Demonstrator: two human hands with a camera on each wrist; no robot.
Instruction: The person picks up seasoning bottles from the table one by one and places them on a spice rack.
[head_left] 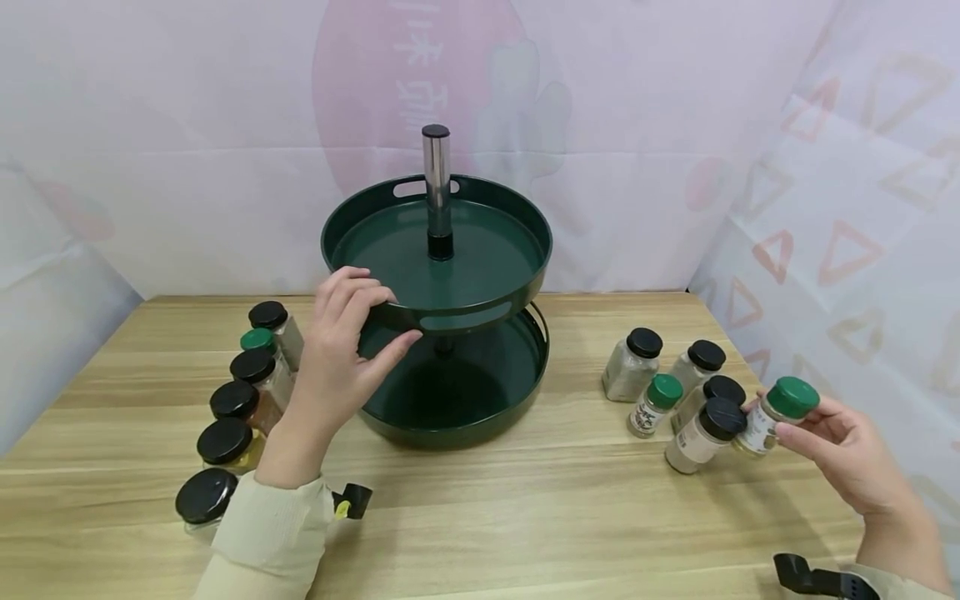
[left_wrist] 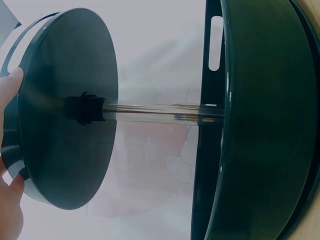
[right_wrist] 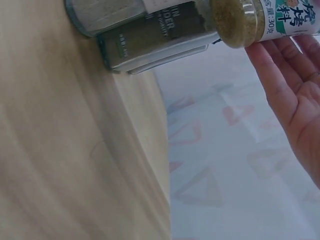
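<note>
My left hand (head_left: 341, 350) grips the front left rim of the upper tray (head_left: 480, 258) of a dark green two-tier round rack, fingers over the edge and thumb below it. A steel post (head_left: 437, 179) with a black cap rises through the middle. The lower tray (head_left: 457, 429) rests on the table. At the right, my right hand (head_left: 847, 446) holds a green-capped seasoning jar (head_left: 761, 427) between thumb and fingers. In the right wrist view this jar (right_wrist: 240, 22) is raised off the table, its contents yellowish-brown. Black-capped spice jars (head_left: 696, 442) stand just left of it.
Another small green-capped jar (head_left: 652, 408) stands among the right-hand group. Along the left side runs a row of several jars (head_left: 238, 400), mostly black-capped, partly behind the left forearm. The wooden table (head_left: 480, 517) meets hanging printed cloth (head_left: 637, 225) at the back and sides.
</note>
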